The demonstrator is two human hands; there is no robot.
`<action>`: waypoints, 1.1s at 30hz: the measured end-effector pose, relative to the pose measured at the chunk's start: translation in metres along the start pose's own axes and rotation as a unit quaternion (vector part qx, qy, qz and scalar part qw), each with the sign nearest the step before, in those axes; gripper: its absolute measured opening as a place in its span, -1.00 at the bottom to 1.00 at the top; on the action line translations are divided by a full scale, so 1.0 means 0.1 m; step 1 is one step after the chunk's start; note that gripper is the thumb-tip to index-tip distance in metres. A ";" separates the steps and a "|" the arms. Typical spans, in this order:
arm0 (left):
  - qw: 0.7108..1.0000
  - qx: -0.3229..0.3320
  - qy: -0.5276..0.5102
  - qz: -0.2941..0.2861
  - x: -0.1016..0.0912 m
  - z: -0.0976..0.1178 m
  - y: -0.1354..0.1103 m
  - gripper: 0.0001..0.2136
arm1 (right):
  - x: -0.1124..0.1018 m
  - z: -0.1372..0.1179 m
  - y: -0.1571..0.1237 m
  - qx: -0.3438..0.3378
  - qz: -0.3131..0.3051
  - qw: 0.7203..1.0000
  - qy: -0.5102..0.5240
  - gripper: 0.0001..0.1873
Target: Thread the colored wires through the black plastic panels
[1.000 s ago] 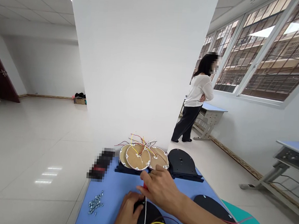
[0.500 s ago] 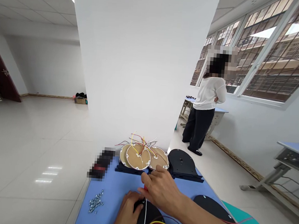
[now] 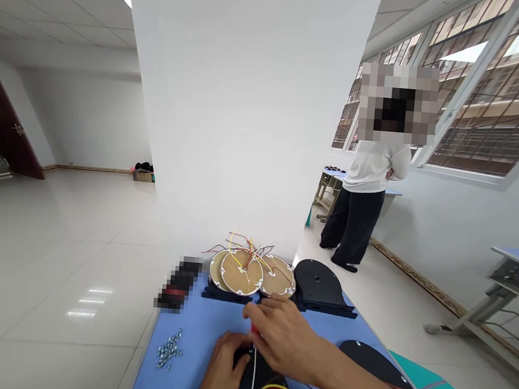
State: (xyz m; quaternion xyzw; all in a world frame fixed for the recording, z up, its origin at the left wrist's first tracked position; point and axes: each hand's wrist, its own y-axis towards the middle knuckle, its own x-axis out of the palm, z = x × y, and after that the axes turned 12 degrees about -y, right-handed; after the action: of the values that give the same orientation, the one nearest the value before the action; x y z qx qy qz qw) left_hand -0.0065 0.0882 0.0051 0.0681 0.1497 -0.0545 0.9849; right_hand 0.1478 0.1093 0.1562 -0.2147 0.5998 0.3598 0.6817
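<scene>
I see the right hand (image 3: 279, 331) clamped around a red handle (image 3: 255, 329) over the far edge of a black disc (image 3: 266, 370); the left hand (image 3: 223, 360) touches the disc's left side, its grip unclear to me. Small metal pieces (image 3: 169, 349) lie left of the disc, wired tan panels (image 3: 234, 281) beyond.

The standing person (image 3: 362, 193) at far right is now further right and nearer. The right hand (image 3: 281, 333) has turned slightly on the red handle (image 3: 254, 328).

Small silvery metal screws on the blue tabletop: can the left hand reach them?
Probably yes: only blue tabletop separates the screws from the left hand, though that touches a flat black plate.
</scene>
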 end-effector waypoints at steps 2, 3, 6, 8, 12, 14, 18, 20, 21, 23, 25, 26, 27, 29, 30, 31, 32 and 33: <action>1.000 -0.001 0.000 0.002 0.00 0.00 0.00 -0.71 | 0.01 0.00 -0.01 0.036 -0.003 0.999 -0.013 -0.83; 1.000 0.000 0.001 0.003 0.00 0.00 0.00 -0.71 | 0.02 0.00 -0.01 0.044 -0.001 0.999 -0.012 -0.81; 1.000 0.006 0.003 0.004 0.00 0.02 0.00 -0.73 | 0.01 0.00 -0.03 0.006 0.013 1.000 -0.002 -0.75; 1.000 0.007 0.004 0.004 0.00 0.03 0.00 -0.74 | 0.01 -0.01 -0.02 -0.005 0.014 1.000 -0.010 -0.83; 1.000 0.010 0.007 0.010 0.01 0.02 -0.01 -0.74 | 0.00 -0.03 -0.01 0.023 0.021 0.999 -0.024 -0.77; 1.000 0.016 0.006 0.014 0.02 0.00 -0.01 -0.76 | -0.01 -0.04 -0.01 -0.010 0.030 0.999 -0.009 -0.75; 1.000 0.018 0.008 0.017 0.03 -0.02 -0.01 -0.75 | 0.01 -0.05 0.01 0.018 0.026 0.999 -0.019 -0.86; 1.000 0.016 0.009 0.017 0.03 -0.02 -0.01 -0.73 | 0.01 -0.05 0.01 0.047 0.028 0.998 -0.024 -0.76; 1.000 0.016 0.009 0.017 0.03 -0.01 -0.01 -0.74 | 0.02 -0.04 0.01 0.045 0.031 0.998 -0.019 -0.74; 1.000 0.018 0.010 0.014 0.02 0.00 -0.01 -0.76 | 0.02 -0.04 0.00 0.026 0.036 0.999 -0.008 -0.75; 1.000 0.018 0.012 0.010 0.02 0.02 -0.01 -0.76 | 0.04 -0.05 0.00 0.031 0.034 0.999 -0.012 -0.83; 1.000 0.018 0.014 0.008 0.02 0.03 -0.02 -0.77 | 0.06 -0.05 0.00 0.046 0.032 0.998 -0.018 -0.89; 1.000 0.019 0.016 0.007 0.02 0.03 -0.02 -0.76 | 0.07 -0.05 0.01 0.062 0.031 0.997 -0.023 -0.88; 1.000 0.020 0.020 0.003 0.02 0.03 -0.02 -0.75 | 0.09 -0.04 0.00 0.080 0.039 0.996 -0.023 -0.81; 1.000 0.021 0.021 0.002 0.02 0.03 -0.02 -0.74 | 0.10 -0.03 -0.01 0.077 0.046 0.996 -0.017 -0.79; 0.999 0.022 0.023 0.001 0.01 0.02 -0.02 -0.74 | 0.11 -0.02 -0.02 0.069 0.053 0.996 -0.010 -0.76; 0.999 0.023 0.024 0.001 0.01 0.02 -0.02 -0.73 | 0.12 -0.01 -0.03 0.063 0.060 0.996 -0.004 -0.73; 0.999 0.024 0.026 0.001 0.01 0.01 -0.03 -0.73 | 0.14 -0.01 -0.04 0.060 0.065 0.996 -0.001 -0.73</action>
State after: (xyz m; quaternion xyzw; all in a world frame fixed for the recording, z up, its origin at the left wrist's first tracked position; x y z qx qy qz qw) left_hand -0.0060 0.0855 0.0054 0.0937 0.1738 -0.0550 0.9788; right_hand 0.1505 0.1091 0.1423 -0.1334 0.6327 0.3668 0.6688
